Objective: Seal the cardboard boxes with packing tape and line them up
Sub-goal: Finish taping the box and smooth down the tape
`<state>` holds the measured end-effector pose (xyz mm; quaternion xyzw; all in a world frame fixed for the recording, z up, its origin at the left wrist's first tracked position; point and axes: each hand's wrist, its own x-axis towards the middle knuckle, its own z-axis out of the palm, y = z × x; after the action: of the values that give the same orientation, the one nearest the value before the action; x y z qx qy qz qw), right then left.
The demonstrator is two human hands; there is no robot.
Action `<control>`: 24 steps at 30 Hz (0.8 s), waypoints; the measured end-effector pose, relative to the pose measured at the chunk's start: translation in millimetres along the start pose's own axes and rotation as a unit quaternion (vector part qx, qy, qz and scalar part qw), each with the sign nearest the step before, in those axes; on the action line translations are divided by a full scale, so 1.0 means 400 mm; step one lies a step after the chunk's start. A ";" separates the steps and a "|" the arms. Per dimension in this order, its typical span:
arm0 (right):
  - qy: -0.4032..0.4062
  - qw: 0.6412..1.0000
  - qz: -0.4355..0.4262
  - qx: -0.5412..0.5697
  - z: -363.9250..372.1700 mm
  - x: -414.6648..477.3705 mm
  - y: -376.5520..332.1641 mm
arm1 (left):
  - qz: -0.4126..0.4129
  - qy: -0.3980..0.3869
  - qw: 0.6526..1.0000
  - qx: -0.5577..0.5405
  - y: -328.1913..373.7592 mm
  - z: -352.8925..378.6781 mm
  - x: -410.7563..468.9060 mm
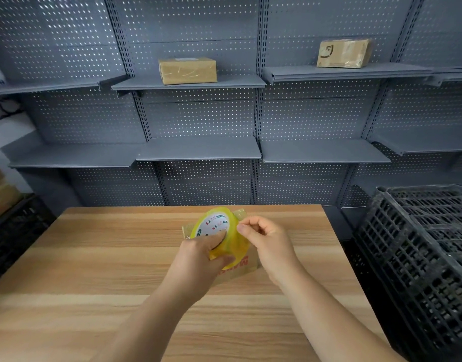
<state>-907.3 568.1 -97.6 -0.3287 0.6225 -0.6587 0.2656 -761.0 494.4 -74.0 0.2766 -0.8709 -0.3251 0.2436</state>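
My left hand point(203, 257) grips a yellowish roll of packing tape point(219, 231), thumb inside its white core, holding it over the wooden table point(94, 257). My right hand point(266, 241) pinches the roll's outer edge with thumb and forefinger. Under both hands lies a small cardboard box point(240, 267) with red print, mostly hidden by the roll and hands. Two taped cardboard boxes stand apart on the upper shelves: one in the middle point(187, 70), one to the right point(343, 53).
Grey perforated wall shelving point(198, 150) runs behind the table. Stacked black plastic crates point(420, 244) stand close to the table's right edge. At the left are another dark crate point(15, 231) and cardboard boxes point(0, 197).
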 end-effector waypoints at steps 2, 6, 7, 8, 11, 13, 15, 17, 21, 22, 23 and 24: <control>0.008 1.000 -0.005 -0.007 -0.004 -0.001 0.016 | -0.013 -0.001 1.000 0.005 -0.001 0.015 0.008; 0.012 0.999 -0.029 -0.031 -0.014 -0.021 0.033 | -0.069 -0.020 0.997 -0.017 -0.024 0.046 0.031; 0.013 0.999 -0.026 -0.031 -0.018 -0.028 0.040 | -0.076 -0.031 0.996 -0.020 -0.032 0.056 0.032; 0.017 0.999 -0.028 -0.041 -0.024 -0.032 0.050 | -0.082 -0.042 0.995 -0.023 -0.035 0.068 0.031; 0.026 0.995 -0.050 -0.088 -0.048 -0.048 0.089 | -0.108 -0.049 0.993 -0.021 -0.046 0.113 0.025; 0.013 0.991 -0.077 -0.110 -0.061 -0.068 0.103 | -0.152 -0.030 0.988 0.026 -0.067 0.132 0.026; -0.003 0.986 -0.085 -0.143 -0.075 -0.086 0.117 | -0.186 -0.030 0.979 0.078 -0.102 0.134 0.023; 0.002 0.991 -0.029 -0.134 -0.101 -0.087 0.150 | -0.200 -0.054 0.976 0.072 -0.130 0.139 0.012; 0.020 0.994 0.095 -0.051 -0.141 -0.083 0.225 | -0.184 -0.078 0.979 0.038 -0.133 0.181 -0.007; 0.016 0.993 0.110 -0.040 -0.145 -0.088 0.236 | -0.186 -0.080 0.979 0.025 -0.131 0.193 -0.008; 0.014 0.992 0.121 -0.028 -0.148 -0.093 0.244 | -0.193 -0.085 0.977 0.013 -0.130 0.202 -0.007; 0.016 0.991 0.130 -0.013 -0.152 -0.096 0.250 | -0.200 -0.091 0.976 0.003 -0.130 0.210 -0.007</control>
<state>-934.9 628.2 -201.6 -0.2380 0.6727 -0.6153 0.3350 -793.0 499.4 -167.4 0.4152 -0.8173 -0.3886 0.0925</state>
